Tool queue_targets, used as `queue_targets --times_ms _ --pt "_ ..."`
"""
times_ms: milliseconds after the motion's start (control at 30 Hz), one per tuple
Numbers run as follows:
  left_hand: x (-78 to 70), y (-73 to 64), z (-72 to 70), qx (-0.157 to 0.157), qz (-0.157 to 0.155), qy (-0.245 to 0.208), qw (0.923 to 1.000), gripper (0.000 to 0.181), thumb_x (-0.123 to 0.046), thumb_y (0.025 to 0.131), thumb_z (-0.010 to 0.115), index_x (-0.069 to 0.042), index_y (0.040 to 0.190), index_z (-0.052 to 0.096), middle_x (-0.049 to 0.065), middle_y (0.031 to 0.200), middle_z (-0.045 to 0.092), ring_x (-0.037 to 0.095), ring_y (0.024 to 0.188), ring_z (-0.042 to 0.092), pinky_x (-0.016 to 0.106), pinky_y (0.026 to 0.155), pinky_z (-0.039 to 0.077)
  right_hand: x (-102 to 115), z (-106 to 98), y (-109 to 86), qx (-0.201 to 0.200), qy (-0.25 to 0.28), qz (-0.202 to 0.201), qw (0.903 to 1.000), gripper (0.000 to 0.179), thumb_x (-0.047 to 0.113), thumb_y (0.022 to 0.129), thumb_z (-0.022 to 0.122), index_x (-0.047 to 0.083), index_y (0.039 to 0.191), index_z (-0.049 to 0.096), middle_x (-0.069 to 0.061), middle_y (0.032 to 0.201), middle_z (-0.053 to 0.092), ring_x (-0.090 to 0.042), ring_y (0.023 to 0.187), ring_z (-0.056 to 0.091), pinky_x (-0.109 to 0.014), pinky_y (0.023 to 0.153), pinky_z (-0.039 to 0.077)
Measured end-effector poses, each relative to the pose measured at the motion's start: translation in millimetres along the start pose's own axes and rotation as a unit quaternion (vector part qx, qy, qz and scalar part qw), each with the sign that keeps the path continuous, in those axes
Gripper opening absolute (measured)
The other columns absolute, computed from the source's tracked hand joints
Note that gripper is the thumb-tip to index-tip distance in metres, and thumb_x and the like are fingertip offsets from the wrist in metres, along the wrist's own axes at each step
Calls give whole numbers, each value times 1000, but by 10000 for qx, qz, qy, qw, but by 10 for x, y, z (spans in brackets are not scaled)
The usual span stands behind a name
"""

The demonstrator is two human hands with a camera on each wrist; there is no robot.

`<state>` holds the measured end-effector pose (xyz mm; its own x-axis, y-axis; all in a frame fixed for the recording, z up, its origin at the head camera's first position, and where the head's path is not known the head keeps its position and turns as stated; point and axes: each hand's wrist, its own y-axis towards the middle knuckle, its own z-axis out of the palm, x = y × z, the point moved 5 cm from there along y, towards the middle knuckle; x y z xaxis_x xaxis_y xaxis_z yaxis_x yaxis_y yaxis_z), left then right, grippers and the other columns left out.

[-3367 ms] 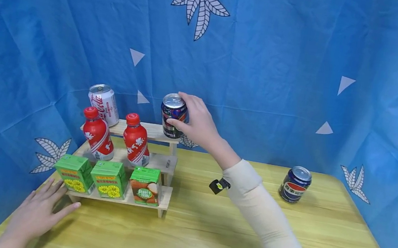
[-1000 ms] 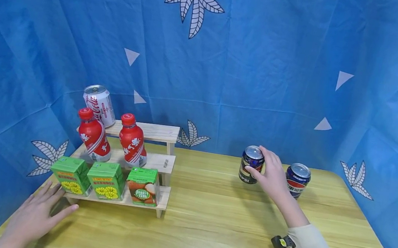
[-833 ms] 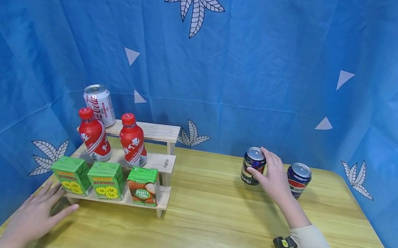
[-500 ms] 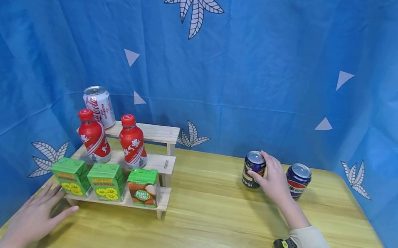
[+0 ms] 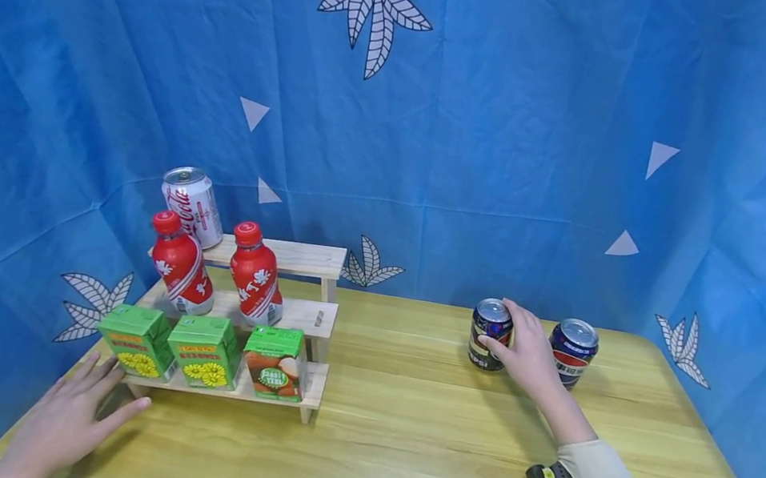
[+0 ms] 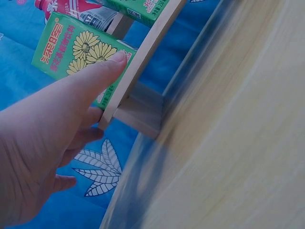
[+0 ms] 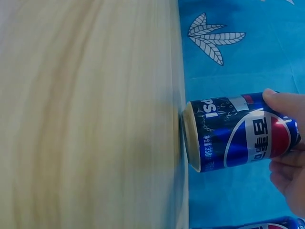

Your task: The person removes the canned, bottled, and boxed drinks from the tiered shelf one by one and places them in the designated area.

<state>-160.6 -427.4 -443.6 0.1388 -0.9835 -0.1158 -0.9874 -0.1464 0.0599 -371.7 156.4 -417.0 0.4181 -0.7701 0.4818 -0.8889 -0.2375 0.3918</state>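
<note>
My right hand [image 5: 529,355] grips a dark blue Pepsi can [image 5: 482,351] from its right side, thumb in front. The can is upright at the tabletop, left of a second Pepsi can [image 5: 572,351]. In the right wrist view the held Pepsi can [image 7: 238,133] has its base close to the wood; I cannot tell whether it touches. My left hand [image 5: 66,411] lies at the left end of a three-tier wooden rack [image 5: 315,382], its fingers extended. In the left wrist view its thumb lies before a green drink carton [image 6: 81,47], and the other fingers are partly hidden.
On the rack's top tier stands a white Coca-Cola can [image 5: 193,202]. Two red bottles [image 5: 255,275] occupy the middle tier. Green cartons [image 5: 204,353] line the bottom one. A blue curtain [image 5: 500,125] hangs behind and beside the wooden table [image 5: 413,453].
My right hand has carried the Pepsi can from the rack's top tier rightward and down to the table beside the other Pepsi can, lowering slightly in the last second. My left hand stays put.
</note>
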Motion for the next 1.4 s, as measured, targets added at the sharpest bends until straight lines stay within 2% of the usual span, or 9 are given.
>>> queue_targets --times_ms 233,500,767,1100,1400 --pt "3 1 7 55 -34 -64 10000 96 -71 91 44 10 142 40 39 147 31 54 143 15 75 109 19 6 1 -6 87 -82 149 9998 76 30 88 73 0 147 35 -30 143 44 -49 132 40 -68 105 37" --pt "17 16 5 22 -7 -109 9999 96 -70 91 44 10 143 39 39 148 30 54 144 11 75 109 19 17 -54 -6 42 -239 312 9992 76 32 84 77 -2 142 39 -29 134 51 -47 124 48 -64 99 44" --pt "21 20 -7 31 59 -149 9999 94 -68 92 45 11 142 39 40 147 30 56 143 13 74 109 19 6 -99 -24 38 -283 374 9989 76 32 81 79 -3 137 41 -28 131 53 -47 123 48 -63 101 44" --pt "46 47 15 221 -69 -123 9997 98 -71 91 43 12 142 38 41 147 29 57 141 16 76 108 18 70 -111 -28 5 -453 163 9988 79 34 80 80 -4 138 41 -30 134 49 -48 125 44 -64 104 41" --pt "41 40 24 247 -102 -138 9995 98 -72 91 42 13 142 38 41 147 28 57 141 15 78 106 17 237 -186 10 -101 -714 -39 9974 77 39 83 75 3 142 42 -26 141 44 -46 131 40 -65 106 39"
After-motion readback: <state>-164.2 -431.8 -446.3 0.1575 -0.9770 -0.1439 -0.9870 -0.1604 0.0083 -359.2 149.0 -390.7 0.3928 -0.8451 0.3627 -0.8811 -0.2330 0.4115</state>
